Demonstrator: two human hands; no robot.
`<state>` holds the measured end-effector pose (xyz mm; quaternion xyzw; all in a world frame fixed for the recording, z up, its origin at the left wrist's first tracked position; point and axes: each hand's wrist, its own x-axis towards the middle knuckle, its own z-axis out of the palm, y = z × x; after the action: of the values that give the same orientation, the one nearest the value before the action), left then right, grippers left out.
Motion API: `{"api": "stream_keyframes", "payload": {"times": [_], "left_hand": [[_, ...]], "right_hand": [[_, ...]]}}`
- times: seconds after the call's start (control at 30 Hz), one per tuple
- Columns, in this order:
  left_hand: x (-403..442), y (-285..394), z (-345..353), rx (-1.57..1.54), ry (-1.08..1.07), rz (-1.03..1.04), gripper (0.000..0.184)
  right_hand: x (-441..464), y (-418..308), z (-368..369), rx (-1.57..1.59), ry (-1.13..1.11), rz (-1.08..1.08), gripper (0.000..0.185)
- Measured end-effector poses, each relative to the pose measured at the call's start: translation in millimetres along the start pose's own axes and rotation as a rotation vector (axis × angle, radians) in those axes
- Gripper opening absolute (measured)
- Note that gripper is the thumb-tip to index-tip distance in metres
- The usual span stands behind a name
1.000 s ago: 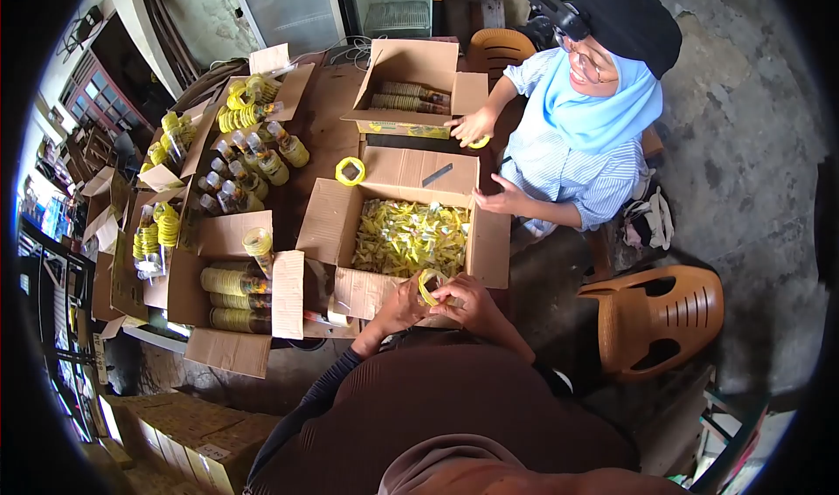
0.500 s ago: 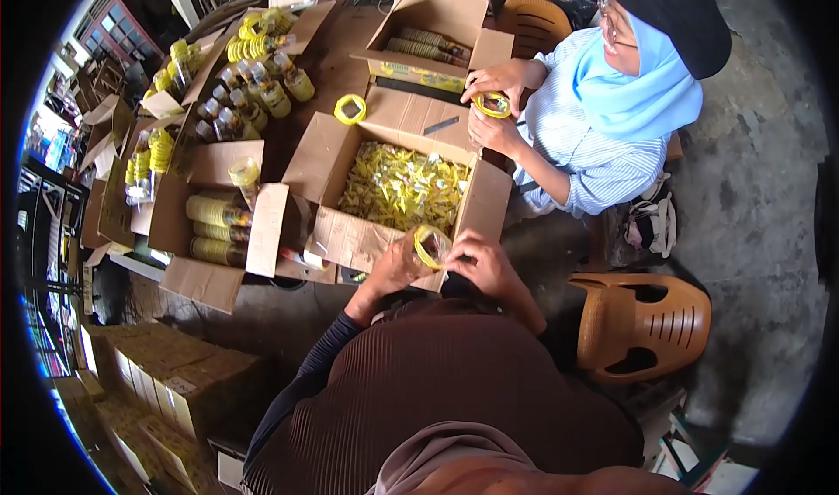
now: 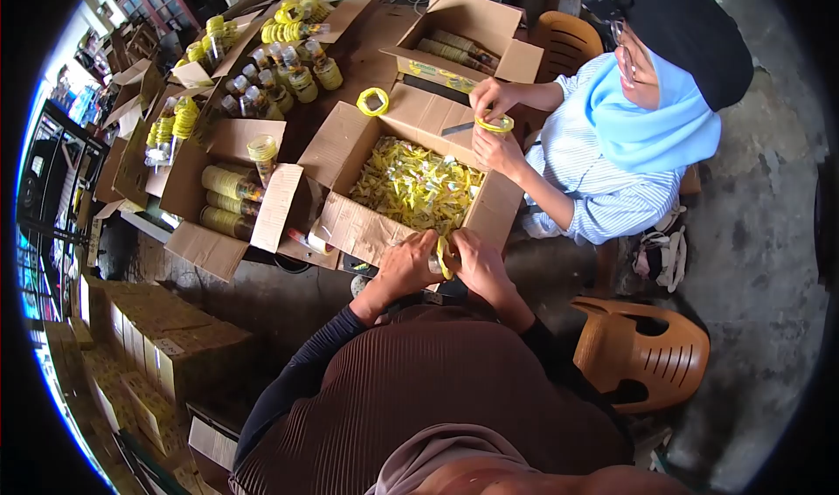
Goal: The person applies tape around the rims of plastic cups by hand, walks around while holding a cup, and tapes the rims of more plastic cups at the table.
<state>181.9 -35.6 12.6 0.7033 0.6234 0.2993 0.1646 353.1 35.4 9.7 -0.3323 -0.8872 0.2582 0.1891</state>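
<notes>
In front of my body, at the near edge of an open cardboard box (image 3: pixel 363 230), both hands hold a yellow ring (image 3: pixel 445 256), seen nearly edge-on. My left hand (image 3: pixel 404 268) grips its left side with closed fingers. On the other side, my right hand (image 3: pixel 480 267) pinches it. The fingers partly cover the ring, so its centre cannot be made out. Many small yellow and whitish pieces (image 3: pixel 412 183) fill the box just beyond my hands. A second yellow ring (image 3: pixel 373 102) rests by the box's far left flap.
Across the box at right, a co-worker's hands (image 3: pixel 498 145) hold another yellow ring (image 3: pixel 495 124). A dark flat strip (image 3: pixel 457 129) lies on the far flap. Left are a carton of stacked rings (image 3: pixel 278 200) and several ring-wrapped bottles (image 3: pixel 301 84). An orange chair (image 3: pixel 642 355) stands at right.
My hands have drawn closer together, and the ring has turned from face-on to nearly edge-on. The co-worker's ring has tilted flatter. The whole view has shifted slightly.
</notes>
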Motion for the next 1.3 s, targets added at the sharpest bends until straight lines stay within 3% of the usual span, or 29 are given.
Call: {"api": "stream_keyframes", "payload": {"times": [0.1,0.17,0.4,0.53,0.9,1.17,1.3], "left_hand": [[-1.3,-4.9,-2.5,-0.004,-0.060,-0.014,0.060],[-0.6,-8.4,-8.0,-0.059,-0.247,-0.182,0.072],[-12.1,-32.2,-4.4,-0.190,-0.157,-0.157,0.058],[-23.9,-33.7,-9.8,-0.184,-0.116,-0.264,0.055],[-44.2,-38.8,-8.2,-0.042,0.038,-0.235,0.054],[-39.1,-18.7,-7.0,0.026,0.017,-0.305,0.047],[-37.8,-24.7,-1.7,0.064,0.125,-0.259,0.048]], "right_hand": [[5.5,0.1,10.2,-0.077,-0.061,0.009,0.019],[12.2,-4.4,7.1,-0.104,-0.068,-0.065,0.015],[30.9,3.3,19.9,-0.038,-0.106,-0.212,0.015],[35.3,-0.6,37.7,0.040,-0.108,-0.130,0.015],[37.6,-10.8,58.6,0.196,-0.100,-0.037,0.014],[32.3,5.2,68.6,0.295,-0.059,0.003,0.024],[38.3,3.4,77.2,0.302,-0.005,0.049,0.026]]}}
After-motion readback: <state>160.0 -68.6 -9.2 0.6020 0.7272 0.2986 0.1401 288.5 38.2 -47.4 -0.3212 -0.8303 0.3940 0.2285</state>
